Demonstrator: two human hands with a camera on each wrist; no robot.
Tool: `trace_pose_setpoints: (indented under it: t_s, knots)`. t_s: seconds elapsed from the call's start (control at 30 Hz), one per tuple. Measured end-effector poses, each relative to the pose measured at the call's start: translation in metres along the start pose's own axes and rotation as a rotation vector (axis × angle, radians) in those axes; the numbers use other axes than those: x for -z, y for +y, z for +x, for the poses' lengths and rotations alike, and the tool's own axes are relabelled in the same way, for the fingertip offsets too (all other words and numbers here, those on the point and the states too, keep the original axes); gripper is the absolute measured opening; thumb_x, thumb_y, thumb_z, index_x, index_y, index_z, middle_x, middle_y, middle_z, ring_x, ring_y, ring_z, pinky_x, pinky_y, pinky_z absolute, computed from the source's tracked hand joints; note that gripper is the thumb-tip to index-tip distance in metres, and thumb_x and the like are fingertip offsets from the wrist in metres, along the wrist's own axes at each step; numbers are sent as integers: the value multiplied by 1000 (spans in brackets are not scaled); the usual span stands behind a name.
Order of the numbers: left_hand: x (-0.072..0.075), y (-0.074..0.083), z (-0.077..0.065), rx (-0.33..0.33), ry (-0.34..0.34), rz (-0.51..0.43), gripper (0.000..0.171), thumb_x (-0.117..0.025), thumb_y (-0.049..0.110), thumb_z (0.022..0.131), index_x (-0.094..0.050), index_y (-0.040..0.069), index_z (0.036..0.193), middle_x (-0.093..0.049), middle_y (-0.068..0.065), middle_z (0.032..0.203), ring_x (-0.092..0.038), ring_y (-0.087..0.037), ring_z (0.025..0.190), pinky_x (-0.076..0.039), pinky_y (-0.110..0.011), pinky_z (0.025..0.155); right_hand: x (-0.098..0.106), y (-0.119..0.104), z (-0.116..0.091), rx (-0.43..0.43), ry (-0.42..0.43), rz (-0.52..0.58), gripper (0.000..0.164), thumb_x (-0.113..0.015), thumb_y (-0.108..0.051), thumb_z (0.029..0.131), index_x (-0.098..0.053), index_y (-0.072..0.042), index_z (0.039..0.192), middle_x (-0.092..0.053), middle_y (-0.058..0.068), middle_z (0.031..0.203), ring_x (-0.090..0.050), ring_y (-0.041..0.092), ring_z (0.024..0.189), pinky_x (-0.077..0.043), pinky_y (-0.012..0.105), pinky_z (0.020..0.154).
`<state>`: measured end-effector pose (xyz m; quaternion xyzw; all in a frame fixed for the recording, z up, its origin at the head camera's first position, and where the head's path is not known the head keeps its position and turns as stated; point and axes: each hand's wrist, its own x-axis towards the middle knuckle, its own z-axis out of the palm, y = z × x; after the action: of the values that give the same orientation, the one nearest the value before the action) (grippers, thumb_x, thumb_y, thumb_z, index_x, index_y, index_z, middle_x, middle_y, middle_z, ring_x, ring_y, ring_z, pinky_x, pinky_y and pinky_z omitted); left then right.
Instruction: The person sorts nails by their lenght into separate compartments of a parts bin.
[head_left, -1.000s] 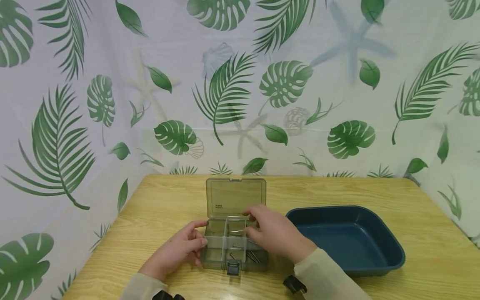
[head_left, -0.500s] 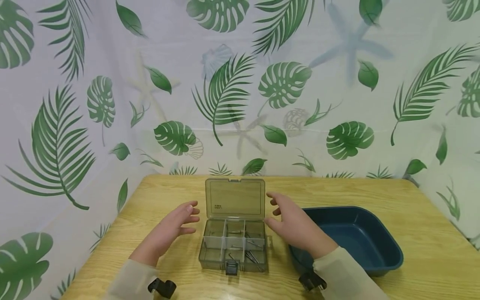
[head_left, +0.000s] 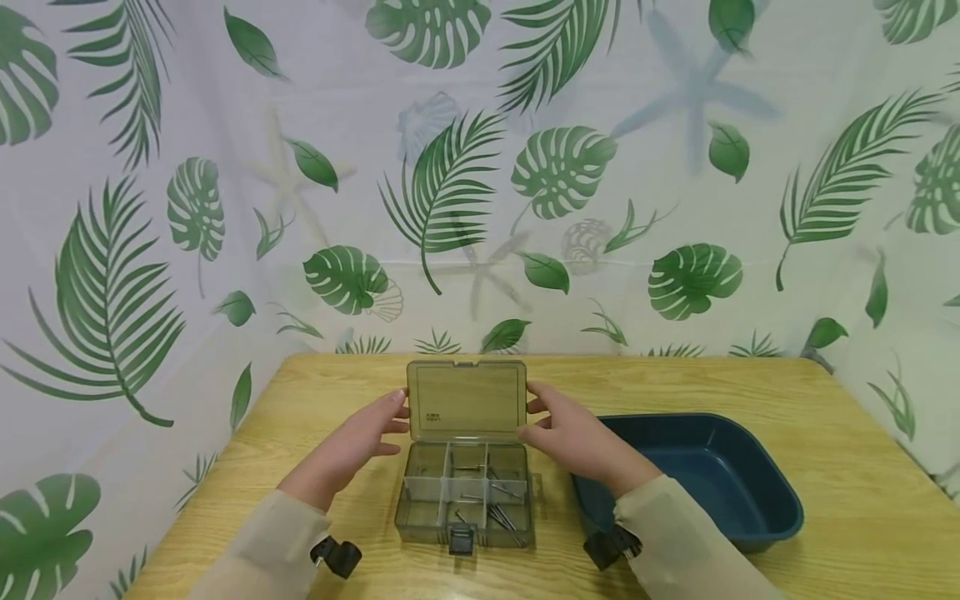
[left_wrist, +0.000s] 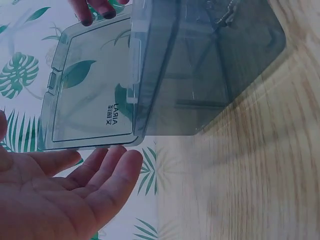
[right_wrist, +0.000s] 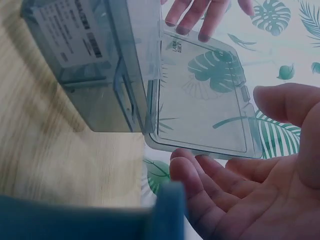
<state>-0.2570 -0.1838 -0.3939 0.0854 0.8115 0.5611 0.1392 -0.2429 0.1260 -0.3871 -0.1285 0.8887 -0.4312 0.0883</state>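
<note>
A smoky see-through compartment box point(head_left: 423, 510) stands on the table with its hinged lid point(head_left: 467, 400) raised upright. Several thin metal nails or screws point(head_left: 504, 518) lie in its middle and right compartments; their exact kind is too small to tell. My left hand point(head_left: 348, 448) is at the lid's left edge, its fingers extended and the fingertips at or close to the rim. On the opposite edge, my right hand point(head_left: 581, 437) has its fingertips against the lid, fingers loosely bent. Both wrist views show the palms facing the lid. A dark latch point(head_left: 461, 540) hangs at the box's front.
A deep dark-blue tray point(head_left: 783, 521) sits to the right of the box, partly behind my right forearm. The wood-grain table point(head_left: 345, 371) ends at a leaf-patterned cloth point(head_left: 600, 317) behind. A printed label point(right_wrist: 70, 32) is stuck on the box's underside.
My right hand has left the compartments, moving right and then to the lid's right edge. My left hand has let go of the box's left side and risen to the lid's left edge.
</note>
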Motion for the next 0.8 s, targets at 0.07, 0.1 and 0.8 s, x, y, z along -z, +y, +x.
trace_pose_setpoints:
  t_s: [0.07,0.1,0.8]
  knots:
    - [0,0,0,10,2,-12,70,-32,52,109,-27,4,159,-41,-20,153,-41,-40,138,-42,-54,108,-2,0,0,-4,-1,5,76,-61,-31,100,-22,-12,162,-47,15,149,-54,34,126,-51,54,95]
    - [0,-1,-1,9,-1,-20,70,-33,52,109,-26,4,159,-40,-21,153,-41,-41,138,-41,-54,109,-2,-1,0,-9,1,8,76,-61,-31,100,-22,-13,162,-48,14,149,-54,34,127,-50,54,96]
    - [5,-12,-17,-96,-64,-148,67,-32,53,108,-27,5,154,-36,-25,151,-39,-42,140,-36,-50,114,-6,-2,-30,18,-17,210,72,-63,-44,100,-26,-24,158,-45,15,149,-49,33,136,-47,54,103]
